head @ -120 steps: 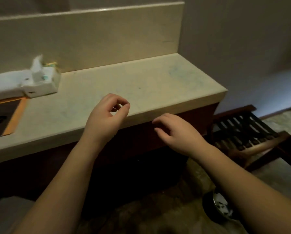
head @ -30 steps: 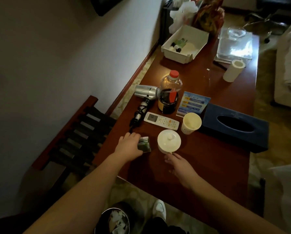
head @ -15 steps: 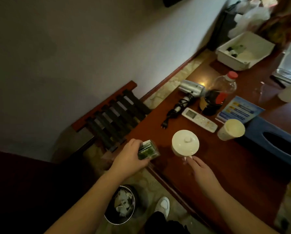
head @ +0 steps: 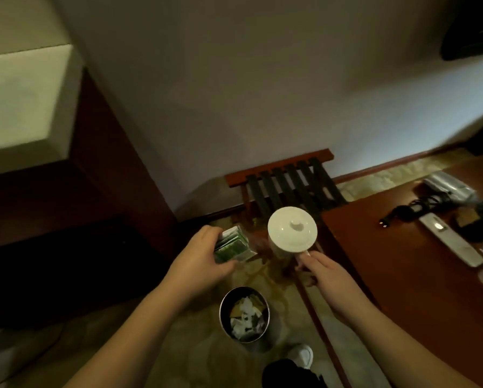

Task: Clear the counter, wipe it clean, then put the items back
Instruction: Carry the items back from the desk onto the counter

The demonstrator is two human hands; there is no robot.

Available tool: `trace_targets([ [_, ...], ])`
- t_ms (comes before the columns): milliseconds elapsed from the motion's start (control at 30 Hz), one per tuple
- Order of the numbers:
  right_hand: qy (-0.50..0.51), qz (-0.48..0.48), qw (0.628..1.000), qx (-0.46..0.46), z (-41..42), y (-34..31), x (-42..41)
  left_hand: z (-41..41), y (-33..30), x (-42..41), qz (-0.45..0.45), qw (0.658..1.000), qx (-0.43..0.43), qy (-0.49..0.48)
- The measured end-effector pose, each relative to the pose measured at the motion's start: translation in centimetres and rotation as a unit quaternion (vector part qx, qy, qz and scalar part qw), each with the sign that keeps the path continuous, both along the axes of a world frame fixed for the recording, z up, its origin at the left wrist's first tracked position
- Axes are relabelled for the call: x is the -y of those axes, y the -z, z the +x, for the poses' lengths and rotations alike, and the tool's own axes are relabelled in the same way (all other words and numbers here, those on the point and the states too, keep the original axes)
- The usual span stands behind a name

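Two hands are carrying items clear of the wooden surface (head: 402, 264): left hand (head: 198, 261) gripping green packets (head: 232, 246), right hand (head: 323, 271) gripping a lidded white cup (head: 292, 232) above the floor.

Honestly can't read a thing here, way too dim and blurry. The green packets (head: 232, 245) have some print and the remote (head: 449, 242) has a tiny display, both illegible.

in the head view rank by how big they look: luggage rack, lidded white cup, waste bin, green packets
1. luggage rack
2. lidded white cup and waste bin: look alike, and the cup is nearer, so unranked
3. green packets
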State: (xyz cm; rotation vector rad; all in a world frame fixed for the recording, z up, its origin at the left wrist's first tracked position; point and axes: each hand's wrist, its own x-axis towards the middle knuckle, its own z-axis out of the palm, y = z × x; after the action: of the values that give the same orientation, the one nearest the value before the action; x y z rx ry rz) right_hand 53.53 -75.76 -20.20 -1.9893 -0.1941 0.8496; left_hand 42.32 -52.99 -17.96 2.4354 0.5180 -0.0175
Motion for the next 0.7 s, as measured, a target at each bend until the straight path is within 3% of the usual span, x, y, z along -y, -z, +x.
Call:
trace_targets([
  [433,-0.177,0.040,0.983,0.035,-16.3,-7.0,-17.9,-23.3,-6.4,-14.3,0.046,0.987,0.042,-0.151],
  [700,-0.256,0.125,0.958,-0.023,-21.8,-12.0,-26.5,-32.4,-12.0,-20.8,0.069,0.972,0.072,-0.213],
])
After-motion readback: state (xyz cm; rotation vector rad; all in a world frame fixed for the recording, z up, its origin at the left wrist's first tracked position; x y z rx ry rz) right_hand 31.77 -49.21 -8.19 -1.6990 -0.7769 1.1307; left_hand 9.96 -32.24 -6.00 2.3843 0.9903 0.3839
